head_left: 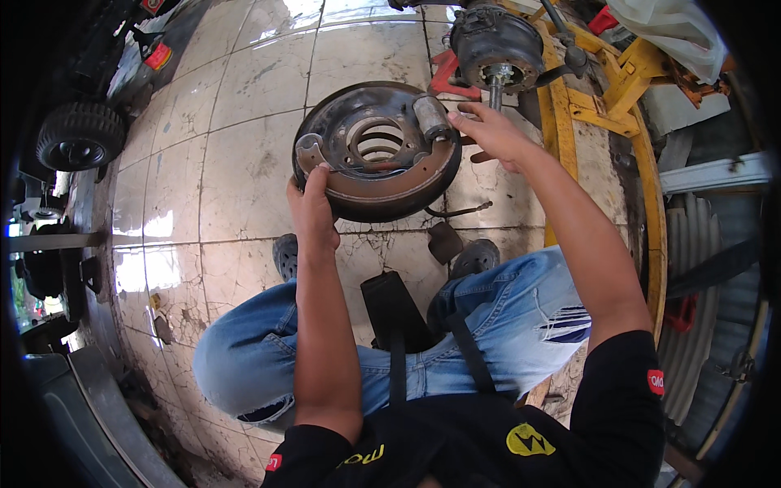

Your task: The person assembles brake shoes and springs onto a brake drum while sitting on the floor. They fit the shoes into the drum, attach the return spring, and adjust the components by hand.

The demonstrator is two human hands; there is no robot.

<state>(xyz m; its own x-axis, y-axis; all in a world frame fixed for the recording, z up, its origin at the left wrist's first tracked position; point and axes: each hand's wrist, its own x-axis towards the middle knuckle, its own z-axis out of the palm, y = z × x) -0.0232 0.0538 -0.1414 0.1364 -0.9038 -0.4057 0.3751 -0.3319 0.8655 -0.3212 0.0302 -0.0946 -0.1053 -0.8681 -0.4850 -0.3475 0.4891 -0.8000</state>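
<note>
A round drum brake assembly [333, 120], a dark backing plate with rusty brown brake shoes, is held up in front of me, tilted, above the floor. My left hand [313, 203] grips its lower left rim, the thumb over the inner edge and the fingers hidden behind. At its upper right sits a grey wheel cylinder [429, 116]. Beside that cylinder, my right hand [495, 137] has its fingers apart, the upper ones reaching to the cylinder's end; whether they touch it I cannot tell. A short dark brake hose [464, 211] hangs out below the plate.
Beyond the assembly at right stands an axle end with a dark drum and shaft [498, 49], beside a red stand [449, 75]. A yellow metal frame [561, 134] runs along the right. A tyre [80, 136] is at far left. Cracked tiles [244, 163] cover the floor.
</note>
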